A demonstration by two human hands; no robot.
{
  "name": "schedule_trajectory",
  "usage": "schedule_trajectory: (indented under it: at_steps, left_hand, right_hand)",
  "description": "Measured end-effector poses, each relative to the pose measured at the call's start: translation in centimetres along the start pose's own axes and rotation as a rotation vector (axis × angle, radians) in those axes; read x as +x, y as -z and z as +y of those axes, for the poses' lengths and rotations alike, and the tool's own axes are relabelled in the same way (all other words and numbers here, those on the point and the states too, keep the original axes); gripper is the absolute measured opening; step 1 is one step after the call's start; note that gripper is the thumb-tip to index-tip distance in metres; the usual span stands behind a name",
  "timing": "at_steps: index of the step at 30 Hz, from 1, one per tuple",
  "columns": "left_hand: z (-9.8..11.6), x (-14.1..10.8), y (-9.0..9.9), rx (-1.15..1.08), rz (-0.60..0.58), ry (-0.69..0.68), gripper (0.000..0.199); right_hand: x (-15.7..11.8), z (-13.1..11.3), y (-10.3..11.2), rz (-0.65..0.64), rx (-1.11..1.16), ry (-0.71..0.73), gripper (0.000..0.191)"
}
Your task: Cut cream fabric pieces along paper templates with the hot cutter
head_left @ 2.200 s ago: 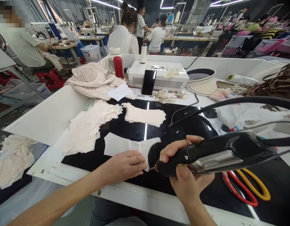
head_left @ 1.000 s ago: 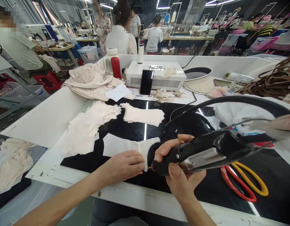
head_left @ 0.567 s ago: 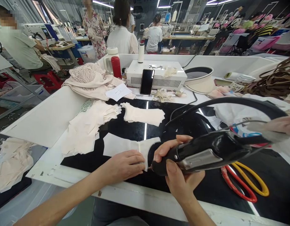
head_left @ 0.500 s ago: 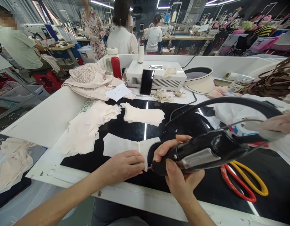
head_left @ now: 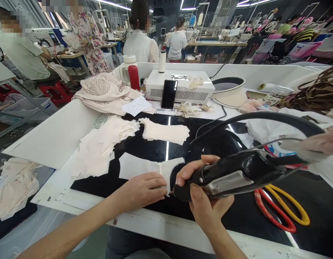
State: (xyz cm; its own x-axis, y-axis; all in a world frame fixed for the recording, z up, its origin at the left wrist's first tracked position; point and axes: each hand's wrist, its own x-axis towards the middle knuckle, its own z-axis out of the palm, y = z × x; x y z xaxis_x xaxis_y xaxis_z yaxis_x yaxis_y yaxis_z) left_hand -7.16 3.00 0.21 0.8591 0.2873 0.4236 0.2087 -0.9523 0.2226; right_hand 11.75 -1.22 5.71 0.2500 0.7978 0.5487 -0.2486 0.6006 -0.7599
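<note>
My left hand [head_left: 146, 190] lies on a cut piece of white fabric [head_left: 139, 166], its fingers held together over the narrow strip at the right end. Wrapped around a black handheld power tool [head_left: 228, 176] with a metal plate on its side is my right hand [head_left: 204, 201]. The tool's tip points left and reaches the fabric's right edge beside my left fingers; exact contact is too small to tell. A thick black cable [head_left: 263, 116] arcs from the tool's back end. Red and yellow looped handles [head_left: 277, 210], like those of scissors, lie right of my right hand.
Stacked cream fabric pieces [head_left: 96, 151] and a smaller stack [head_left: 166, 131] lie farther back. Behind them stand a phone [head_left: 169, 94], a white vented box [head_left: 201, 92], a red bottle [head_left: 133, 77] and a sun visor [head_left: 229, 94]. Another person's hand [head_left: 323, 142] shows at far right.
My hands, the fabric and the tool keep nearly the same place. In the background, the person in the floral dress has moved left. The view has shifted very slightly.
</note>
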Motion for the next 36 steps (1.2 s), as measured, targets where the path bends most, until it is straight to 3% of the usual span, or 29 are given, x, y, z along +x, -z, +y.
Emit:
schedule_trajectory:
  at_steps: [9,18,23,26,36]
  left_hand:
    - [0.2,0.2,1.0,0.015,0.012,0.03,0.023]
    - [1.2,-0.7,1.2,0.022,-0.092,-0.024,0.02]
    - [2.8,-0.6,2.6,0.012,-0.135,-0.028,0.024]
    - [3.1,0.3,3.2,0.029,-0.092,-0.012,0.023]
    - [1.7,4.2,0.5,0.103,-0.021,-0.011,0.018]
  right_hand:
    - [0.2,-0.6,-0.4,0.004,-0.029,-0.005,0.042]
    - [0.1,-1.9,-0.2,-0.043,-0.054,0.008,0.043]
    - [2.0,-1.9,2.4,0.116,-0.066,0.028,0.038]
    - [3.1,-1.3,3.7,0.197,-0.087,0.007,0.039]
    - [3.8,-0.7,3.4,0.22,-0.107,0.049,0.039]
